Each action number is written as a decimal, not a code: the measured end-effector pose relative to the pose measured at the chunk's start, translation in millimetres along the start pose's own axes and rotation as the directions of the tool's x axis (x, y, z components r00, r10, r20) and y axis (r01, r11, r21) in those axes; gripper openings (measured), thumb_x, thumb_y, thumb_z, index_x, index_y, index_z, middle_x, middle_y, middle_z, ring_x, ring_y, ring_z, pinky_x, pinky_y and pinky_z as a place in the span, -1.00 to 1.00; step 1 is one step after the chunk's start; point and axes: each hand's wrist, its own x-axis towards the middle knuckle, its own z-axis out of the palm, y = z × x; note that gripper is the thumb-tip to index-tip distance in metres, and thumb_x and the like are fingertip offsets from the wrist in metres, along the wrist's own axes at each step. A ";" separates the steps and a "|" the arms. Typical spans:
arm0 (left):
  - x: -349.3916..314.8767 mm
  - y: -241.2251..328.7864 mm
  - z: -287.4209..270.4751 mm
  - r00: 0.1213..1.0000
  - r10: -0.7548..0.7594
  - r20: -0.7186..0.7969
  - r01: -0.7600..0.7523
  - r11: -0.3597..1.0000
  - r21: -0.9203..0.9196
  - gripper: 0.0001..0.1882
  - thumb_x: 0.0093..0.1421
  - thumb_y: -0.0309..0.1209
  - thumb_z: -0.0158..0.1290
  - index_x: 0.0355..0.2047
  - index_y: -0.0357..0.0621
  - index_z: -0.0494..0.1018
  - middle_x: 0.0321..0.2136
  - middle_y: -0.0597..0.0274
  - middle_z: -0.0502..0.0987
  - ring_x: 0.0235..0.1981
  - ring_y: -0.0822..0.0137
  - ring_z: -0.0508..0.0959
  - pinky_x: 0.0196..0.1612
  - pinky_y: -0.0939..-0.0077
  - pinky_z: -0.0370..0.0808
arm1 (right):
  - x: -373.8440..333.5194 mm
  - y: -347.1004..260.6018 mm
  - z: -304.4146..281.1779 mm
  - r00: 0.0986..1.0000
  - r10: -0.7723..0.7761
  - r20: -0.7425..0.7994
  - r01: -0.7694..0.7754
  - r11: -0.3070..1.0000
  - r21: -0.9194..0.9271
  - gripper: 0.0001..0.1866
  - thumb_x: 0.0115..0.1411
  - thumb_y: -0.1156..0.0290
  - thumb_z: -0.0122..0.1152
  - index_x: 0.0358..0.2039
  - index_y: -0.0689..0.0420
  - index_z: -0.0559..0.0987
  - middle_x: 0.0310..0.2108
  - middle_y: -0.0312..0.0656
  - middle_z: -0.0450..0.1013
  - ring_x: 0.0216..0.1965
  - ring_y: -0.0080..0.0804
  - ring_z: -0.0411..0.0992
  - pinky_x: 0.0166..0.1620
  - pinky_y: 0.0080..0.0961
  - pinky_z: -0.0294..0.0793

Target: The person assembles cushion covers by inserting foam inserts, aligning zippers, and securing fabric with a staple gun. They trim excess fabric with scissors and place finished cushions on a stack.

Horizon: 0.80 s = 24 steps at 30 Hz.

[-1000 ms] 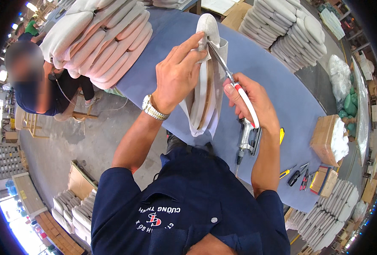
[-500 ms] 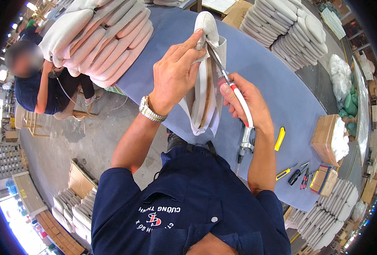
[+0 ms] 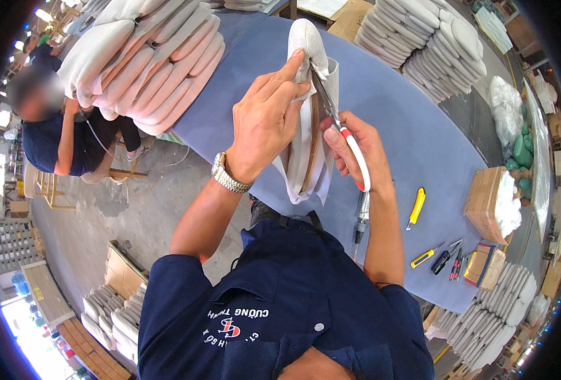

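A light grey fabric-covered cushion (image 3: 305, 42) stands on edge on the blue-grey table, its open underside with white lining and a brown inner board turned toward me. My left hand (image 3: 264, 120) grips the cushion's upper part, index finger stretched along its side and the cloth edge pinched below. In my right hand (image 3: 366, 152) is a pair of scissors (image 3: 357, 156) with white and red handles, thumb and fingers round them. The blades point up and away, into the fabric edge just below my left fingers. Their tips are partly hidden by cloth.
Stacked grey cushions (image 3: 147, 63) rise at the far left, and more (image 3: 429, 38) at the far right. An air tool (image 3: 361, 218), a yellow cutter (image 3: 416, 206), screwdrivers (image 3: 442, 261) and a carton (image 3: 486, 202) lie to the right. A seated person (image 3: 46, 136) works at the left.
My right hand and the scissor handles have shifted slightly left, toward the cushion. My left hand keeps its hold on the fabric.
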 end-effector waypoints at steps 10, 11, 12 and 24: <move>-1.1 0.1 2.6 1.000 0.015 -0.018 -0.016 0.999 -0.041 -0.87 0.14 -0.66 0.24 -0.30 -0.27 0.57 0.15 0.05 0.60 -0.10 0.20 0.70 -0.13 0.44 0.63 | 0.6 9.8 -3.6 0.997 -0.077 -0.024 0.073 0.985 -0.153 -0.60 0.32 0.07 0.36 -0.23 0.21 0.61 -0.61 -0.39 0.42 -0.54 -0.66 0.23 -0.45 -0.57 0.29; -1.7 0.3 2.4 1.000 0.007 -0.016 -0.007 0.999 -0.048 -0.87 0.14 -0.66 0.24 -0.30 -0.27 0.57 0.15 0.05 0.60 -0.10 0.21 0.70 -0.14 0.45 0.63 | 0.4 10.3 -4.0 0.996 -0.088 -0.022 0.083 0.983 -0.164 -0.60 0.32 0.07 0.37 -0.24 0.21 0.61 -0.61 -0.37 0.42 -0.54 -0.65 0.24 -0.45 -0.56 0.30; -2.4 0.9 2.1 1.000 -0.002 -0.014 0.001 0.998 -0.055 -0.88 0.15 -0.66 0.24 -0.30 -0.27 0.57 0.15 0.05 0.60 -0.10 0.22 0.70 -0.16 0.45 0.64 | -0.1 10.9 -4.4 0.995 -0.099 -0.021 0.094 0.980 -0.174 -0.60 0.32 0.07 0.37 -0.24 0.21 0.61 -0.61 -0.36 0.42 -0.54 -0.64 0.25 -0.45 -0.56 0.30; -11.8 1.5 1.8 0.987 -0.163 -0.007 0.153 0.941 -0.301 -0.77 0.06 -0.70 0.23 -0.25 -0.25 0.55 0.16 0.04 0.59 -0.11 0.13 0.68 -0.07 0.36 0.64 | -10.4 18.1 -11.5 0.988 -0.139 0.066 0.146 0.981 -0.131 -0.48 0.28 -0.08 0.37 -0.20 0.19 0.57 -0.54 -0.28 0.44 -0.50 -0.58 0.32 -0.41 -0.52 0.37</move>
